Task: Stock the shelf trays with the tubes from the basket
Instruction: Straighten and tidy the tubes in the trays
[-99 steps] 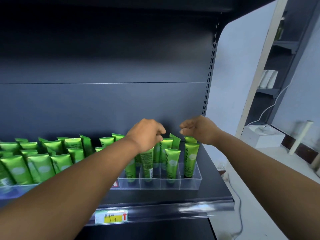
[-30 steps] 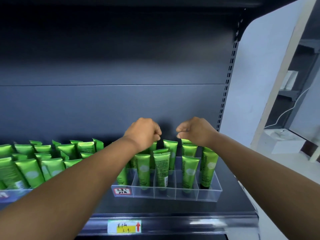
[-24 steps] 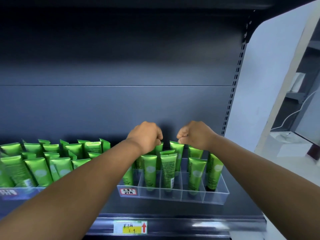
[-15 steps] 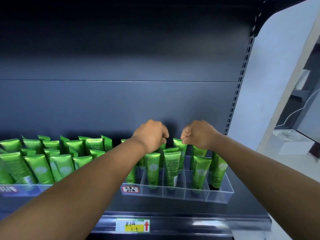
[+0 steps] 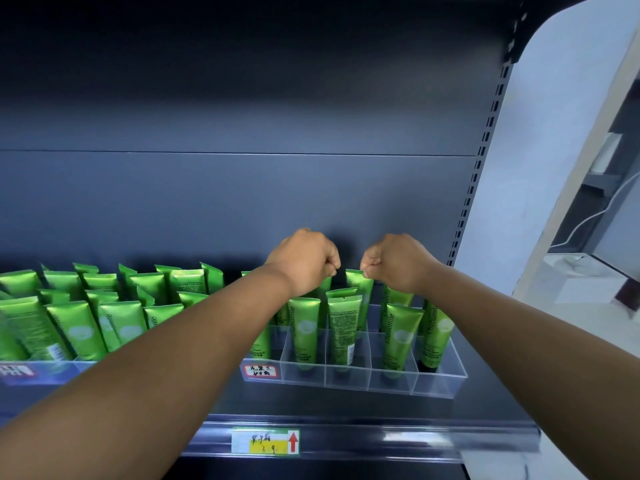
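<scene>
My right hand (image 5: 398, 263) pinches the crimped top of an upright green tube (image 5: 360, 296) hanging just below its fingertips, long axis vertical, over the clear tray's (image 5: 440, 384) rear compartments. My left hand (image 5: 304, 263) is clenched beside it; its contents I cannot tell.

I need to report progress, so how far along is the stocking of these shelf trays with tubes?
Done: the left tray looks packed with tubes, and the right tray has tubes standing in its front slots. In hand: the right hand pinches the top of a back-row tube; the left hand is curled at the next tubes, its grip hidden. Left: the basket is out of view, so remaining stock is unknown.
</scene>
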{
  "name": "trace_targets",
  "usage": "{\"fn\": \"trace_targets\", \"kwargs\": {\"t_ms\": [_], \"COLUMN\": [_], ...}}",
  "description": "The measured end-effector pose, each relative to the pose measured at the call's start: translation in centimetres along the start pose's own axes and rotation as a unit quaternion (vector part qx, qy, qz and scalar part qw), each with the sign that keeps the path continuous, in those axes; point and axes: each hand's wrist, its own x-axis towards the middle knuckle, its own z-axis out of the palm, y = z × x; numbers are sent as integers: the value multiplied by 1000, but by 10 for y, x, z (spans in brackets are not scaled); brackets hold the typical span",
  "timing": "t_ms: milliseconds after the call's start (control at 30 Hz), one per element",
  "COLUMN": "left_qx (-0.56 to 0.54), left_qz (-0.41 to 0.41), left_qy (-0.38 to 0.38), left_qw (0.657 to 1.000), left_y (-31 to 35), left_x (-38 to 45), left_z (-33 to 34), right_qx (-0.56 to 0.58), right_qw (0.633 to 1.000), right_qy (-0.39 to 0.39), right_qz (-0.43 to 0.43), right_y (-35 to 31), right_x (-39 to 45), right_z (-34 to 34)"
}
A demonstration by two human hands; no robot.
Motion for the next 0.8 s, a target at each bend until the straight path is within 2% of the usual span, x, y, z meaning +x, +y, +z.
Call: {"fn": "trace_targets", "kwargs": {"t_ms": [300,800], "left_qx": [17,21], "left_qz": [-37,-28], "left_qy": [7,3], "left_qw": [999,999], "left_y": [-10,-17], "left_x": [4,-9], "left_z": [-4,-17], "right_qx": [-31,-25], "right_qw": [999,1000], "right_qy": [29,0], "right_qz": [-7,15], "right_y": [-2,-13], "right_x": [1,3], "right_z": [1,-5]}}
